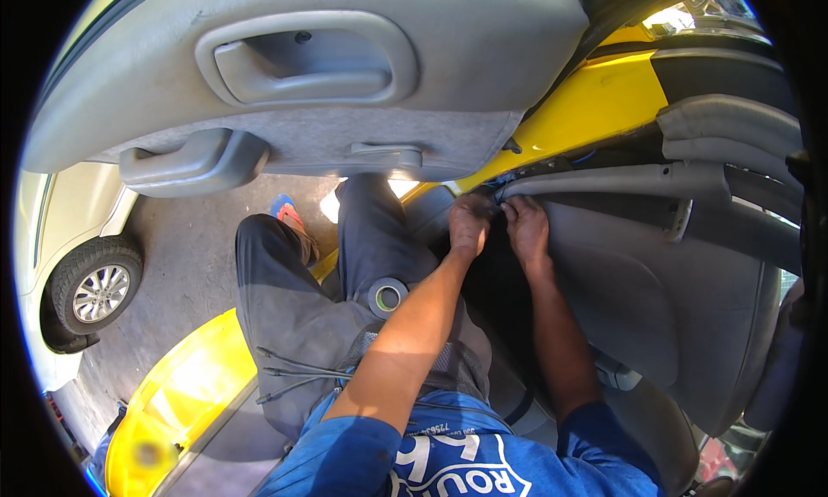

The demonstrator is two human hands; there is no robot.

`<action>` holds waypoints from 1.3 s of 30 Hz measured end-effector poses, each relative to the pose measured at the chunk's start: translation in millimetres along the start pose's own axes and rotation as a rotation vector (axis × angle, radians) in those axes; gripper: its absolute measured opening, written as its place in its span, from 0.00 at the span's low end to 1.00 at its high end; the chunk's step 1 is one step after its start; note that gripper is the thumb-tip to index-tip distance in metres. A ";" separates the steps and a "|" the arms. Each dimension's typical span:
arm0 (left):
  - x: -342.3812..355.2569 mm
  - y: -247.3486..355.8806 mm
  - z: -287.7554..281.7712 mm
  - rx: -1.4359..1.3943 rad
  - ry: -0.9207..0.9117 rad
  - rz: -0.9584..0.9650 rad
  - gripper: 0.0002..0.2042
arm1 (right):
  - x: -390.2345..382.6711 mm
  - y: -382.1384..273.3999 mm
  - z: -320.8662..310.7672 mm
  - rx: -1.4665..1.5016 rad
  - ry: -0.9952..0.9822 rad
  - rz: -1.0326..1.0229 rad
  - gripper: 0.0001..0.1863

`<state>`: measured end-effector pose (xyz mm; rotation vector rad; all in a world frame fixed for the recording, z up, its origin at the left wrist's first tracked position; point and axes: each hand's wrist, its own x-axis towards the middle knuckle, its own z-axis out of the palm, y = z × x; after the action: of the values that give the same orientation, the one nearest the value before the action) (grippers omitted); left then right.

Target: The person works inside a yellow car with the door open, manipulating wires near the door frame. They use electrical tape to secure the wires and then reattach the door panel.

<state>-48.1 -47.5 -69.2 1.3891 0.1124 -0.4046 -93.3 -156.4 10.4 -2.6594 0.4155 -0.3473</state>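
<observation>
The fingers of the left hand point(471, 226) and right hand point(527, 228) are curled close together at dark wiring point(498, 194), by the narrow end of a smooth grey trim strip point(621, 181); whether wiring is pinched cannot be told. Room ahead is bounded by glossy yellow bodywork point(595, 100) and a rounded door panel point(336, 128).

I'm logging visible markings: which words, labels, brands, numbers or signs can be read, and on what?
Blue short-sleeved fabric shirt: large white lettering and numerals in a badge outline, partly legible, not copied here.
Same shirt, nearer the hem: smaller pale printing, likewise not copied.
Round grey tape roll: no print I can make out.
</observation>
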 end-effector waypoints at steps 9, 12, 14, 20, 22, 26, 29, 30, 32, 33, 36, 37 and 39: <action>21.5 -61.2 14.8 -0.457 -0.077 -0.196 0.08 | 0.7 3.5 0.2 0.000 -0.022 -0.010 0.07; 18.2 -54.4 15.3 -0.100 -0.098 0.114 0.08 | 1.1 2.5 -1.5 -0.029 0.011 -0.042 0.05; 15.2 -46.1 10.6 0.050 -0.130 0.199 0.08 | 1.6 2.0 -4.2 -0.014 -0.046 -0.029 0.06; 19.1 -15.4 -1.6 -0.389 -0.187 -0.248 0.09 | 2.7 1.1 -7.7 0.020 -0.054 -0.067 0.06; 10.5 -6.6 -1.4 0.283 -0.124 0.156 0.09 | 2.9 1.1 -6.1 -0.004 -0.038 -0.072 0.06; 4.4 9.2 -4.8 0.415 -0.041 0.305 0.07 | -0.2 -3.6 1.7 -0.077 0.045 -0.054 0.06; 3.8 13.9 -6.3 0.455 -0.022 0.308 0.06 | -3.0 -8.6 7.8 -0.086 0.120 -0.039 0.07; 4.0 14.2 -6.6 0.431 -0.016 0.298 0.06 | -3.4 -10.4 9.8 -0.070 0.142 -0.030 0.07; 4.3 13.5 -7.1 0.339 -0.018 0.223 0.07 | -3.2 -13.6 13.4 -0.056 0.193 -0.018 0.08; 4.3 13.0 -7.1 0.269 -0.025 0.159 0.06 | -3.0 -14.9 14.7 -0.040 0.222 -0.004 0.09; 4.0 11.8 -7.9 0.243 -0.013 0.115 0.07 | -5.8 -20.0 14.7 -0.019 0.297 0.000 0.10; 4.0 11.9 -8.4 0.285 0.000 0.125 0.07 | -8.0 -21.8 13.1 -0.009 0.325 0.038 0.09; 4.2 12.5 -9.4 0.321 -0.001 0.176 0.07 | -15.5 -26.2 8.5 0.009 0.381 0.115 0.08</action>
<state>-38.5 -37.7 -60.6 1.6997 -0.0795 -0.2840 -98.9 -125.3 11.9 -2.5436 0.6772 -0.8208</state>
